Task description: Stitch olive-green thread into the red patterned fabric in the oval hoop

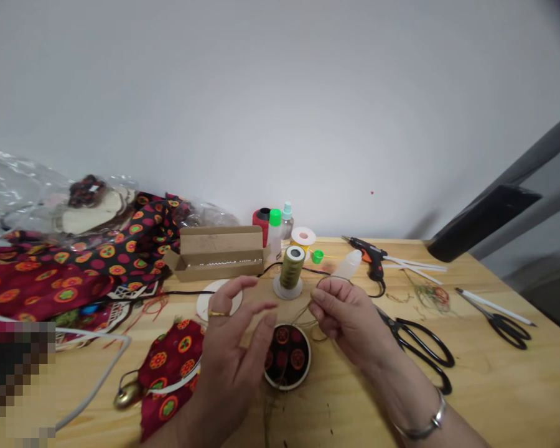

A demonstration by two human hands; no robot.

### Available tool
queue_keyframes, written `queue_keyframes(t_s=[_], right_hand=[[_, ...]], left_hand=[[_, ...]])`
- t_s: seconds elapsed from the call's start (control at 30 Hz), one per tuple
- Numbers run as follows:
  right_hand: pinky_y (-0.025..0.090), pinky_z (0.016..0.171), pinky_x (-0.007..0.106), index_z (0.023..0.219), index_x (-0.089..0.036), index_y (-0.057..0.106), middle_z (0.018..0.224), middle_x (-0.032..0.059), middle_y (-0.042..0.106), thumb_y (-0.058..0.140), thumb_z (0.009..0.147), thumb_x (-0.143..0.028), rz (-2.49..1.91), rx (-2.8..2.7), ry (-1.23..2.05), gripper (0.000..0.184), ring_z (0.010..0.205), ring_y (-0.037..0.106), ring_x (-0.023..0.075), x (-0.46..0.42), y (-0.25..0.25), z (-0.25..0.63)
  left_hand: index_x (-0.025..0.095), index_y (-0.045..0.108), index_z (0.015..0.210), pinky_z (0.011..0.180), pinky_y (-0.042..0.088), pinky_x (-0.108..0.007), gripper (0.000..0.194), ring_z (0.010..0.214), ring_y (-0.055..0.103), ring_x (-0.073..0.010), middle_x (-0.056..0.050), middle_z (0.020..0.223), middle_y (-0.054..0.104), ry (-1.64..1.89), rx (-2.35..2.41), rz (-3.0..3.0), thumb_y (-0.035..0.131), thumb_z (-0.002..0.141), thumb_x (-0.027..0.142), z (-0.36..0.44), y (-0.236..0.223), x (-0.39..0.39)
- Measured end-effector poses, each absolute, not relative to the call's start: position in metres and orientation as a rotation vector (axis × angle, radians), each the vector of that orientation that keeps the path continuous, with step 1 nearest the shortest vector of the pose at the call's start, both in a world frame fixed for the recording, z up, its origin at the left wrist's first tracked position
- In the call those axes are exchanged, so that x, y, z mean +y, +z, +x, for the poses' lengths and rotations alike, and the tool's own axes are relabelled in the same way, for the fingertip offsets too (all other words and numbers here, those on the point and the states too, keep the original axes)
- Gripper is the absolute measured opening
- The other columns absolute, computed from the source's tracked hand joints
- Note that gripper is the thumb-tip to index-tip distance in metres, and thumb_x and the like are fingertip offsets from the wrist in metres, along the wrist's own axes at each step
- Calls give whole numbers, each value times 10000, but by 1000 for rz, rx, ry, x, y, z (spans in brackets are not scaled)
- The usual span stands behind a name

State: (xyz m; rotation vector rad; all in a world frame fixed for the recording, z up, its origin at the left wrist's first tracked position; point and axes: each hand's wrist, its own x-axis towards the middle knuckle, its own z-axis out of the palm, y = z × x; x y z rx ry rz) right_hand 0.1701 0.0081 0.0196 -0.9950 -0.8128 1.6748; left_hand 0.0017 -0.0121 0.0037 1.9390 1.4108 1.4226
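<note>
My right hand is closed in a pinch on thin olive thread, which loops near its fingertips. My left hand, with a ring on one finger, is held opposite with its fingers curved and apart; nothing shows between them. Between and below the hands, a round piece covered in black patterned fabric lies on the table, partly behind the left thumb. An olive thread spool stands upright just beyond. Beside the left wrist lies red patterned fabric with a brass bell.
Black-handled scissors lie by my right forearm, with smaller scissors farther right. A glue gun, a cardboard box and bottles stand or lie toward the wall. Patterned cloth is heaped at left.
</note>
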Motion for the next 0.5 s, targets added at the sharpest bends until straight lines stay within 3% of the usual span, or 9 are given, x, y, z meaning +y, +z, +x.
queue_keyframes(t_s=[0.13, 0.3, 0.5], right_hand=[[162, 343, 158, 625, -136, 512, 473, -26, 555, 670, 681, -273, -1012, -872, 1721, 216, 341, 327, 18, 5, 14, 164], [160, 344, 155, 630, -126, 534, 465, -20, 567, 673, 675, -271, -1048, -921, 1753, 205, 334, 336, 13, 2, 9, 157], [172, 334, 153, 603, -128, 528, 447, -25, 562, 682, 660, -280, -1120, -955, 1741, 223, 314, 326, 11, 1, 9, 152]], left_hand=[[223, 602, 972, 965, 338, -343, 193, 1131, 450, -209, -54, 1216, 486, 1438, 1253, 1506, 501, 808, 225, 4, 2, -8], [228, 517, 1147, 895, 402, -339, 327, 1013, 554, -206, -67, 1063, 628, 1111, 942, 1006, 490, 827, 291, 6, -2, -8], [224, 528, 1148, 746, 444, -324, 338, 830, 594, -205, -48, 857, 666, 871, 1024, 1106, 448, 841, 342, 5, -1, -9]])
